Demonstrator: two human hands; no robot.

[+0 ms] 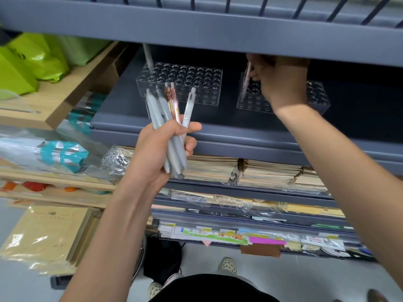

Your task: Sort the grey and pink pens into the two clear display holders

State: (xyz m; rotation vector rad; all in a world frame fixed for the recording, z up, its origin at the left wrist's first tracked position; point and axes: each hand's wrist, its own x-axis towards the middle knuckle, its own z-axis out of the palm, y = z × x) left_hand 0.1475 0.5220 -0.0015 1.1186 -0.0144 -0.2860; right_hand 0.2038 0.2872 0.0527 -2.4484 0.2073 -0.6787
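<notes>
shelf (pixel 218 120) carries two clear holders, well apart | left holder (pixel 196 98): one grey pen (pixel 148 55) upright, back-left corner | right hand (pixel 281 79) pinches pink pen (pixel 246 79), tip in right holder (pixel 318 99), left end | left hand (pixel 161 149) grips bundle of pens (pixel 162 110), mostly grey

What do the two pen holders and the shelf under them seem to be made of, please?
The left holder and right holder: likely clear glossy acrylic; the shelf shows through their walls. It is probably painted metal, matte blue-grey, with a folded lip.
</notes>
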